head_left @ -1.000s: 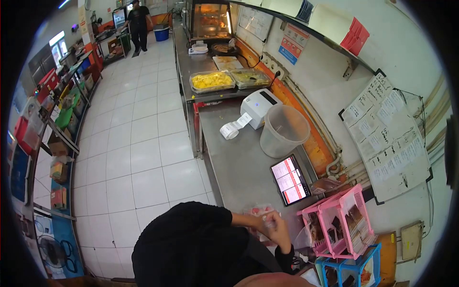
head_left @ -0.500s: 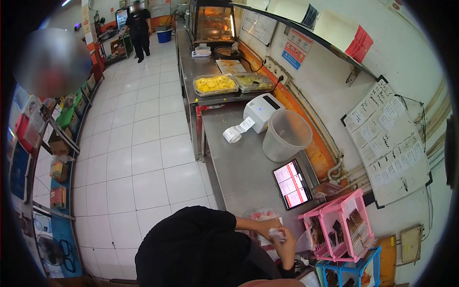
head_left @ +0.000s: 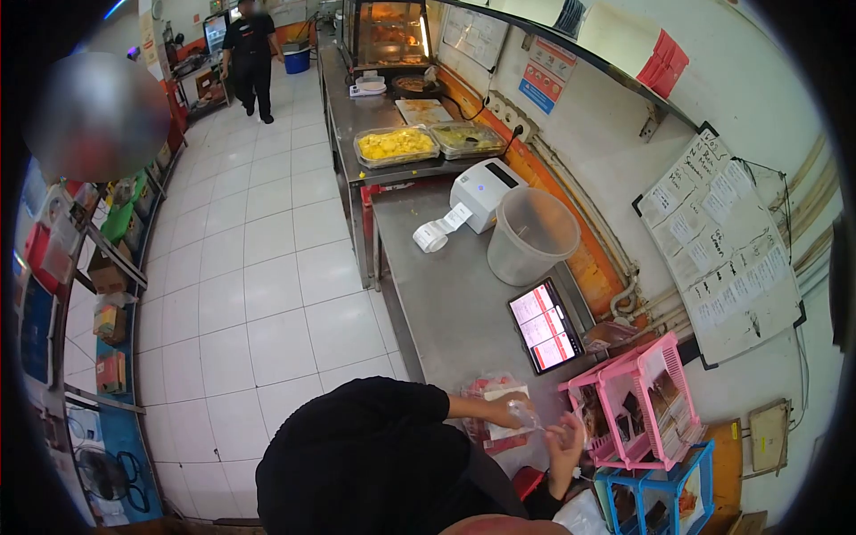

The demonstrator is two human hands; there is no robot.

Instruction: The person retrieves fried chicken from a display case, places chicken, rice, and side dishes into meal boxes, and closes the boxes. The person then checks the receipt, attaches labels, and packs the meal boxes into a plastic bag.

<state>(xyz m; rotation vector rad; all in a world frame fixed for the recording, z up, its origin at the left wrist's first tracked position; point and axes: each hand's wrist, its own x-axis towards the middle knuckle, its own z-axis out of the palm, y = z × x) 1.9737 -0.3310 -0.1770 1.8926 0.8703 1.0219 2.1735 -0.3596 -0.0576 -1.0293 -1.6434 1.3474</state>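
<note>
My left hand [head_left: 501,410] is closed on a small clear plastic bag [head_left: 526,415], above the steel counter near its front end. The bag stretches towards my right hand [head_left: 563,442], whose fingertips are at its edge; whether they pinch it is too small to tell. Under my left hand lies a clear plastic bag with red-and-white packets [head_left: 486,392], partly hidden by my forearm. A white paper [head_left: 510,399] shows beside it. A tablet [head_left: 546,326] with a lit red-and-white screen lies just beyond my hands.
A pink rack [head_left: 624,410] and a blue rack [head_left: 660,490] stand at my right. Farther along the counter [head_left: 428,303] are a clear tub [head_left: 532,236], a label printer [head_left: 486,192] and trays of yellow food [head_left: 397,145]. A person in black [head_left: 251,58] is in the aisle.
My hands have moved apart, and the plastic between them has spread from a crumpled bunch. More of the red-and-white packets shows. The person in the aisle has come closer.
</note>
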